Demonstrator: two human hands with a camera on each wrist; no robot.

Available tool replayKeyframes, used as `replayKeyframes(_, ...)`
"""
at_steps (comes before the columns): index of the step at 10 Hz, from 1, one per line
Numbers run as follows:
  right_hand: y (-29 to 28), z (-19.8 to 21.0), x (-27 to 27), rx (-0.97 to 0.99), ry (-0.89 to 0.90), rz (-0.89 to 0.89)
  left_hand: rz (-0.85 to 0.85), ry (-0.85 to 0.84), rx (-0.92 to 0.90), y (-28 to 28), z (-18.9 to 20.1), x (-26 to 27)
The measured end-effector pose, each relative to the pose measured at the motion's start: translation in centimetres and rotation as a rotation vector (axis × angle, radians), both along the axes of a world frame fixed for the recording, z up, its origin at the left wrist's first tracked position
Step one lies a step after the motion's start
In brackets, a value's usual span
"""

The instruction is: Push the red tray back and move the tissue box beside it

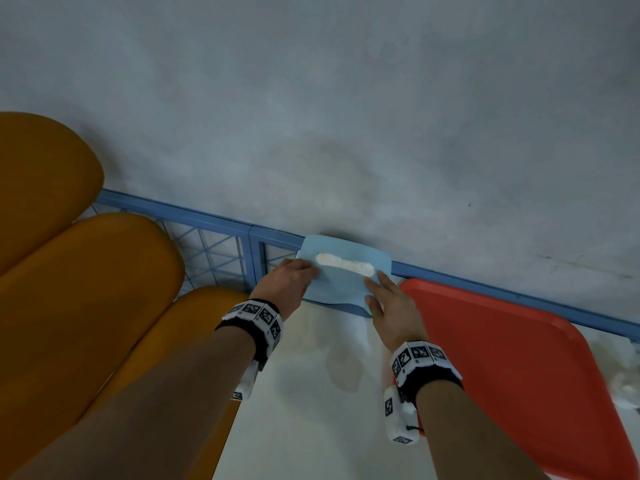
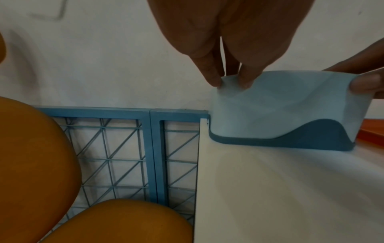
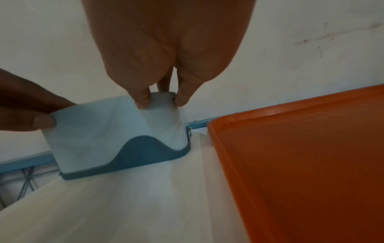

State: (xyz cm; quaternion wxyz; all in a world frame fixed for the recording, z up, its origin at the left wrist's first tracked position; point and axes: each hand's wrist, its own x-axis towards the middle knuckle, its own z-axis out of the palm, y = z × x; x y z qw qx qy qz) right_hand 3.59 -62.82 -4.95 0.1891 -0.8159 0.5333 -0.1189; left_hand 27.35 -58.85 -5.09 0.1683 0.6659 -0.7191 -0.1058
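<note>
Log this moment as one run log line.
left hand: holds tissue box | right hand: holds same box | box: on table, back edge, beside red tray

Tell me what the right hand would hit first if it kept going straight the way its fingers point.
The right hand already grips the tissue box, so that comes first. Past the box its fingers point at the wall, which the box seems to sit against, though depth is unclear.

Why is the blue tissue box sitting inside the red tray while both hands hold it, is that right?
Not quite. The tissue box is not inside the red tray; it sits on the white table beside the tray, to its left, with a gap of table between them. The right wrist view shows this best. The rest is right: the left hand and right hand both hold the box.
</note>
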Motion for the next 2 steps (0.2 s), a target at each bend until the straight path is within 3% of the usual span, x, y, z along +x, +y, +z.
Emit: replayKeyframes(2,-0.3,0.0,0.4,0.041,0.021,-0.023,0.064,0.024,0.1,-0.4,1.7,-1.1)
